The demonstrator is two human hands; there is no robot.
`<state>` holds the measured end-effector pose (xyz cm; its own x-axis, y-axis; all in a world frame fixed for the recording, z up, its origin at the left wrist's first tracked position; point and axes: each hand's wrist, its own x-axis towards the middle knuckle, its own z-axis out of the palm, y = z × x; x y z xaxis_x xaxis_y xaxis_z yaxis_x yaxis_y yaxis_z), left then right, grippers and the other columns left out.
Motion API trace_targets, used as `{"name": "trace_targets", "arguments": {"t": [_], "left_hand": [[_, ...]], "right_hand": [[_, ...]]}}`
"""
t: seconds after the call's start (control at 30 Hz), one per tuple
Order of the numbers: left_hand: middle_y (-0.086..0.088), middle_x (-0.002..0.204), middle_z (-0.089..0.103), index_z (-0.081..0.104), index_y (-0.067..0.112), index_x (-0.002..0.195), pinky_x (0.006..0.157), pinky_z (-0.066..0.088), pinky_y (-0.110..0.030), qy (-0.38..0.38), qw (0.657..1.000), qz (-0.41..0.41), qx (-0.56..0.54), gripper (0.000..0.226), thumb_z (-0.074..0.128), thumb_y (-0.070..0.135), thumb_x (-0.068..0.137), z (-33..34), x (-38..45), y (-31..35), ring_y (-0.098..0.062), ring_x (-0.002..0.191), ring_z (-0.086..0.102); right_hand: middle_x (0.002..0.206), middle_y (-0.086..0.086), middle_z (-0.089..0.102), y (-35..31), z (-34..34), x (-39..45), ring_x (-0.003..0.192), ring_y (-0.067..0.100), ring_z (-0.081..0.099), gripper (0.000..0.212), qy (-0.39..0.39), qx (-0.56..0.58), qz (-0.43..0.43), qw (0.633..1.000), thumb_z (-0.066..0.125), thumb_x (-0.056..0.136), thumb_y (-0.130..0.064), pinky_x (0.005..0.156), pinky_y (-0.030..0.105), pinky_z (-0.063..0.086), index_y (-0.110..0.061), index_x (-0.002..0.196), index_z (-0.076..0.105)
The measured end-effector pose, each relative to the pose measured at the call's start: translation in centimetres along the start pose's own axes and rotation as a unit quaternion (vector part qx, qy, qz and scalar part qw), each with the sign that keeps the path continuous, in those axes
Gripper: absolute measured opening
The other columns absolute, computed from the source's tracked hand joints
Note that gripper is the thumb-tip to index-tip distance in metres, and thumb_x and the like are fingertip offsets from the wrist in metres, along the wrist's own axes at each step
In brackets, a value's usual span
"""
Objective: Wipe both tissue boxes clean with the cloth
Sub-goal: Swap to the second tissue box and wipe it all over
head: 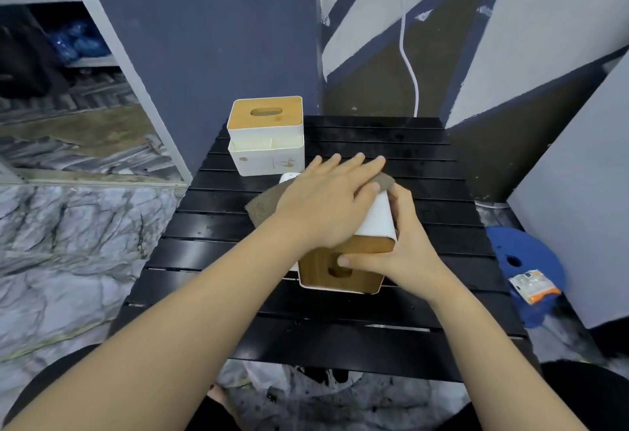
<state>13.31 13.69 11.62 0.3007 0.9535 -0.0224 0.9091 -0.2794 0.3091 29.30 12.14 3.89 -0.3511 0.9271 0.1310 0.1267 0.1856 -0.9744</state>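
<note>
The task looks partway through, as a judgement: the near white plastic tissue box with a wooden slotted lid lies tipped on its side on the black slatted surface, lid facing the person. The left hand, fingers straight, presses the brown cloth flat on its upturned side. The right hand takes the box in a curled grip, thumb at the lid slot. The far matching tissue box stands upright, untouched; no tissue shows in either slot.

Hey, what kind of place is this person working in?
Probably a storeroom or back room: grey metal shelving stacked with blue plastic-wrapped bundles, a worn marble-patterned floor, and a low black slatted table.
</note>
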Motion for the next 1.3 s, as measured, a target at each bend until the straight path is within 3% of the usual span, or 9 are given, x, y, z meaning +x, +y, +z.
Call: {"name": "trace_targets", "arguments": {"t": [0.2, 0.27, 0.37, 0.7, 0.93, 1.03, 1.17, 1.23, 1.3], "left_hand": [[0.01, 0.153, 0.048, 0.05, 0.045, 0.144, 0.105, 0.038, -0.042, 0.086, 0.984, -0.151, -0.025, 0.045, 0.021, 0.043, 0.109, -0.2, 0.2, -1.7, -0.025, 0.138, 0.043], [0.008, 0.146, 0.053, 0.054, 0.045, 0.139, 0.088, 0.038, -0.037, 0.109, 0.97, -0.201, -0.078, 0.044, 0.024, 0.04, 0.108, -0.5, -0.1, -2.2, -0.024, 0.129, 0.049], [0.005, 0.14, 0.057, 0.059, 0.037, 0.134, 0.089, 0.035, -0.033, 0.141, 0.939, -0.241, -0.202, 0.04, 0.03, 0.034, 0.107, -0.7, -0.5, -3.2, -0.024, 0.119, 0.051], [0.003, 0.086, 0.07, 0.069, 0.022, 0.09, 0.08, 0.052, -0.033, 0.201, 0.658, -0.327, -0.648, 0.017, 0.057, 0.029, 0.1, 0.8, -2.4, -5.3, -0.019, 0.089, 0.065], [0.005, 0.072, 0.07, 0.069, 0.023, 0.077, 0.081, 0.046, -0.035, 0.237, 0.618, -0.322, -0.677, 0.028, 0.057, 0.034, 0.099, 3.7, -2.8, -5.6, -0.018, 0.081, 0.063], [0.007, 0.072, 0.068, 0.068, 0.026, 0.076, 0.083, 0.043, -0.036, 0.236, 0.627, -0.316, -0.672, 0.031, 0.053, 0.037, 0.101, 4.2, -2.8, -5.9, -0.018, 0.084, 0.062], [-0.001, 0.101, 0.074, 0.073, 0.022, 0.109, 0.088, 0.047, -0.034, 0.248, 0.629, -0.304, -0.671, 0.031, 0.048, 0.04, 0.104, 4.6, -2.7, -6.1, -0.02, 0.101, 0.065], [-0.005, 0.117, 0.072, 0.069, 0.019, 0.125, 0.095, 0.048, -0.036, 0.26, 0.63, -0.315, -0.66, 0.038, 0.046, 0.042, 0.105, 4.7, -2.7, -6.0, -0.022, 0.11, 0.064], [-0.003, 0.115, 0.072, 0.068, 0.018, 0.127, 0.091, 0.049, -0.034, 0.266, 0.627, -0.314, -0.661, 0.04, 0.046, 0.042, 0.105, 4.7, -2.8, -5.8, -0.021, 0.109, 0.065]], "right_hand": [[0.139, -0.023, 0.044, 0.3, 0.8, -0.5, 0.116, -0.017, 0.051, 0.113, 0.033, -0.013, -0.013, 0.999, 0.099, 0.059, -0.011, 0.086, 0.011, 0.052, -0.039, 0.143, 0.029], [0.14, -0.024, 0.044, 0.4, 0.8, -0.6, 0.116, -0.018, 0.051, 0.113, 0.031, -0.014, -0.014, 0.999, 0.099, 0.06, -0.012, 0.084, 0.01, 0.053, -0.04, 0.143, 0.028], [0.139, -0.026, 0.044, 0.4, 0.7, -0.5, 0.116, -0.019, 0.05, 0.111, 0.024, -0.015, -0.011, 1.0, 0.098, 0.062, -0.013, 0.084, 0.01, 0.053, -0.042, 0.142, 0.027], [0.133, -0.038, 0.038, 0.2, 0.5, -0.2, 0.118, -0.024, 0.043, 0.112, 0.001, -0.052, 0.02, 0.998, 0.098, 0.064, -0.023, 0.085, 0.007, 0.051, -0.046, 0.14, 0.018], [0.133, -0.038, 0.04, -0.6, 0.6, -0.4, 0.119, -0.023, 0.044, 0.114, 0.0, -0.074, 0.039, 0.996, 0.097, 0.064, -0.025, 0.085, 0.006, 0.051, -0.044, 0.144, 0.018], [0.143, -0.031, 0.037, -2.2, 0.0, -0.5, 0.124, -0.019, 0.044, 0.126, -0.03, -0.092, 0.066, 0.993, 0.095, 0.057, -0.036, 0.1, 0.02, 0.054, -0.042, 0.151, 0.012], [0.165, -0.032, -0.006, -5.4, -0.8, -0.4, 0.157, 0.005, 0.0, 0.164, -0.044, -0.216, 0.071, 0.973, 0.089, 0.036, -0.079, 0.129, 0.048, 0.015, -0.046, 0.158, -0.015], [0.167, -0.025, -0.023, -7.3, 0.0, 0.6, 0.154, 0.002, -0.024, 0.161, -0.091, -0.372, 0.009, 0.924, 0.081, 0.043, -0.085, 0.127, 0.045, -0.01, -0.035, 0.161, -0.017], [0.17, -0.01, -0.019, -8.5, 1.8, 2.3, 0.156, 0.012, -0.023, 0.157, -0.147, -0.51, -0.033, 0.847, 0.078, 0.053, -0.083, 0.125, 0.045, -0.018, -0.021, 0.163, -0.014]]}}
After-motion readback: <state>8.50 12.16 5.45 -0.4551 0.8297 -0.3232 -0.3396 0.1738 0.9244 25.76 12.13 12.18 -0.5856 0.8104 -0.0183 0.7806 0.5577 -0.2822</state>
